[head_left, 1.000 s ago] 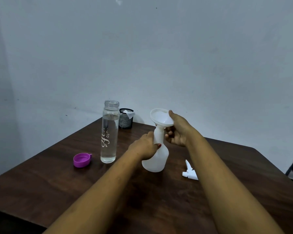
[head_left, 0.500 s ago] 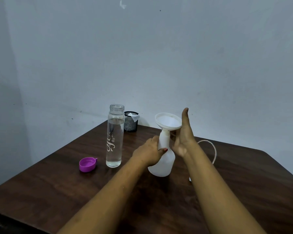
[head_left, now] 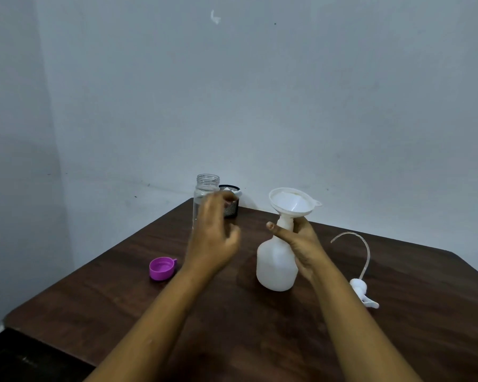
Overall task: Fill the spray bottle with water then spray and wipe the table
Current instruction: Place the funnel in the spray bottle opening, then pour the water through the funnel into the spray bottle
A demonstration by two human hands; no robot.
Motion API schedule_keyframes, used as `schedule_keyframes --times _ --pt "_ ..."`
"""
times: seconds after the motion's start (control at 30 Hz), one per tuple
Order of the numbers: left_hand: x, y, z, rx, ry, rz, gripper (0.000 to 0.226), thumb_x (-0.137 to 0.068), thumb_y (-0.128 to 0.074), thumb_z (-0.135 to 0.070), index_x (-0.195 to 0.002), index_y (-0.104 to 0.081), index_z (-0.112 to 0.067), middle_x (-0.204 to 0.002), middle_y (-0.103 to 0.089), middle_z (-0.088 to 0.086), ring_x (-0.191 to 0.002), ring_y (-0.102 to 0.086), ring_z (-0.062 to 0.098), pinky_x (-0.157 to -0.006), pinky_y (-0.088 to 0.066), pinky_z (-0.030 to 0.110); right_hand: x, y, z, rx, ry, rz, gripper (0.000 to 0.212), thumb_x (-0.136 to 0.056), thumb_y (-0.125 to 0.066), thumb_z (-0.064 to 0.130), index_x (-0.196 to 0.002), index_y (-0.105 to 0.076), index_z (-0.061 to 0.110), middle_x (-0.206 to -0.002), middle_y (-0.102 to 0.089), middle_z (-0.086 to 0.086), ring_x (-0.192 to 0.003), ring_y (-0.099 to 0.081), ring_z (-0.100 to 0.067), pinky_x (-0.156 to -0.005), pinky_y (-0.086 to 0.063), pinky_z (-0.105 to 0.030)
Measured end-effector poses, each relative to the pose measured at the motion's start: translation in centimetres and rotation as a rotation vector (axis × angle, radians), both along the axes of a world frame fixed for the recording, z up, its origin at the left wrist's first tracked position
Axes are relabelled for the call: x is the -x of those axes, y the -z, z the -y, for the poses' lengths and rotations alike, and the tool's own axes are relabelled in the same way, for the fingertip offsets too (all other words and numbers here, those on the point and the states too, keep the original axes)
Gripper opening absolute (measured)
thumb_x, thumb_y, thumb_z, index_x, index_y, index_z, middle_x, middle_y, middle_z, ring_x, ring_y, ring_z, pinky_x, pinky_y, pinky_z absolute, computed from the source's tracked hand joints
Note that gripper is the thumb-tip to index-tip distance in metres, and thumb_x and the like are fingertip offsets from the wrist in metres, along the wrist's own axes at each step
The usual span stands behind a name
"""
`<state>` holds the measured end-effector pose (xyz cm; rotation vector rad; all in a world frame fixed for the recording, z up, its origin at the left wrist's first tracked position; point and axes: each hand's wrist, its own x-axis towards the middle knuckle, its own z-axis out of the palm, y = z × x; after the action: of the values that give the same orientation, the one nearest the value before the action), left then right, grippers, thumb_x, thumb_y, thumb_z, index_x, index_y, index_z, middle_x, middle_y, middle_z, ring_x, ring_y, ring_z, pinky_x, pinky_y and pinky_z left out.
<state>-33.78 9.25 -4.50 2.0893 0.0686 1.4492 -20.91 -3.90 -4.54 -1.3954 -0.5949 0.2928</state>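
A white spray bottle (head_left: 273, 267) stands without its head on the dark wooden table (head_left: 260, 326), a white funnel (head_left: 291, 201) seated in its neck. My right hand (head_left: 301, 244) wraps the bottle's neck and shoulder from the right. My left hand (head_left: 214, 235), blurred, fingers apart, hovers in front of the clear water bottle (head_left: 206, 188) and hides most of it; I cannot tell whether it touches it. The water bottle's top is uncapped. The white sprayer head (head_left: 363, 295) with its curved tube lies on the table to the right.
A purple cap (head_left: 162, 268) lies on the table left of my left hand. A black mesh cup (head_left: 231, 205) with something white in it stands at the table's far corner by the wall. Table edges fall away left and near-left.
My left hand has let go of the spray bottle's neck and moved left to the water bottle. My right hand has dropped from the funnel's rim onto the spray bottle's neck.
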Motion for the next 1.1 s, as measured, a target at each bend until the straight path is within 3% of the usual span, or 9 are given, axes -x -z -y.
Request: schedule_keyframes --times 0.13,0.27,0.43,0.53,0.63,0.73,0.83,0.97,1.1 --pt "0.4 -0.5 -2.7 0.208 -0.276 0.071 0.059 -0.075 -0.068 -0.010 -0.128 -0.041 -0.010 -0.128 -0.045 0.007 -0.117 -0.042 0.023 -0.096 -0.036 0.032 0.3 0.6 -0.4 0.070 0.123 0.035 0.055 -0.076 -0.078 0.011 -0.124 -0.052 0.015 -0.113 -0.062 -0.003 -0.104 -0.061 -0.020 -0.090 -0.051 -0.038" --pt "-0.3 1.2 -5.6 0.529 -0.088 -0.211 0.087 -0.071 -0.081 -0.025 -0.138 -0.026 -0.026 -0.139 -0.043 0.007 -0.125 -0.045 0.025 -0.100 -0.045 0.047 0.8 0.8 -0.7 0.089 0.209 0.090 0.033 -0.084 -0.071 0.013 -0.111 -0.054 0.019 -0.097 -0.059 0.006 -0.086 -0.057 -0.008 -0.078 -0.043 -0.029" --pt "-1.1 3.3 -5.5 0.503 -0.046 -0.396 0.064 -0.076 -0.077 -0.030 -0.129 -0.041 -0.021 -0.120 -0.063 0.003 -0.107 -0.061 0.022 -0.090 -0.047 0.032 0.9 1.7 -1.3 0.076 0.326 0.201 0.026 -0.083 -0.072 0.019 -0.105 -0.058 0.020 -0.106 -0.062 -0.003 -0.092 -0.060 -0.014 -0.075 -0.046 -0.026" --pt "-1.6 3.3 -5.4 0.476 -0.100 -0.401 0.062 -0.075 -0.077 -0.035 -0.125 -0.042 -0.022 -0.119 -0.063 0.003 -0.106 -0.061 0.024 -0.092 -0.049 0.039 0.5 1.9 -1.2 0.184 0.329 0.216 0.056 -0.074 -0.079 0.033 -0.123 -0.056 0.015 -0.128 -0.053 -0.009 -0.113 -0.055 -0.023 -0.092 -0.049 -0.038" --pt "-1.6 3.2 -5.0 0.462 -0.108 -0.401 0.059 -0.075 -0.076 -0.041 -0.121 -0.043 -0.026 -0.116 -0.064 0.001 -0.106 -0.062 0.026 -0.092 -0.050 0.044 0.5 1.5 0.0 0.263 0.332 0.156 0.096 -0.068 -0.083 0.030 -0.147 -0.030 0.017 -0.150 -0.027 -0.004 -0.136 -0.033 -0.026 -0.107 -0.039 -0.047" --pt "-1.2 2.4 -4.1 0.444 -0.076 -0.353 0.055 -0.074 -0.076 -0.043 -0.117 -0.044 -0.030 -0.111 -0.065 -0.002 -0.103 -0.063 0.024 -0.090 -0.051 0.046 1.7 -0.1 1.7 -0.126 0.549 0.050 0.079 -0.076 -0.072 0.006 -0.143 -0.034 0.023 -0.144 -0.034 -0.001 -0.132 -0.037 -0.019 -0.096 -0.043 -0.033" --pt "-0.4 0.2 -2.5 0.410 -0.023 -0.273 0.048 -0.072 -0.077 -0.043 -0.108 -0.045 -0.033 -0.102 -0.065 -0.006 -0.097 -0.064 0.020 -0.087 -0.053 0.046 3.9 -2.5 2.8 -0.524 0.708 0.059 0.055 -0.078 -0.062 -0.004 -0.121 -0.051 0.028 -0.118 -0.052 0.006 -0.103 -0.051 -0.010 -0.085 -0.044 -0.027" --pt "1.0 -3.2 0.6 0.329 0.069 -0.191 0.049 -0.071 -0.078 -0.041 -0.111 -0.051 -0.035 -0.095 -0.065 -0.017 -0.092 -0.064 0.007 -0.084 -0.054 0.040 6.6 -6.3 2.9 -0.372 0.350 0.241 0.039 -0.080 -0.072 0.009 -0.113 -0.060 0.026 -0.107 -0.058 0.008 -0.097 -0.056 -0.011 -0.079 -0.046 -0.020" --pt "2.2 -5.9 4.6 0.269 0.164 -0.168 0.054 -0.068 -0.075 -0.046 -0.116 -0.050 -0.049 -0.092 -0.066 -0.021 -0.087 -0.065 0.000 -0.078 -0.056 0.032 8.4 -8.6 2.0 -0.057 -0.006 0.225 0.072 -0.061 -0.084 0.045 -0.125 -0.056 0.028 -0.119 -0.063 0.007 -0.106 -0.064 -0.013 -0.084 -0.055 -0.032"
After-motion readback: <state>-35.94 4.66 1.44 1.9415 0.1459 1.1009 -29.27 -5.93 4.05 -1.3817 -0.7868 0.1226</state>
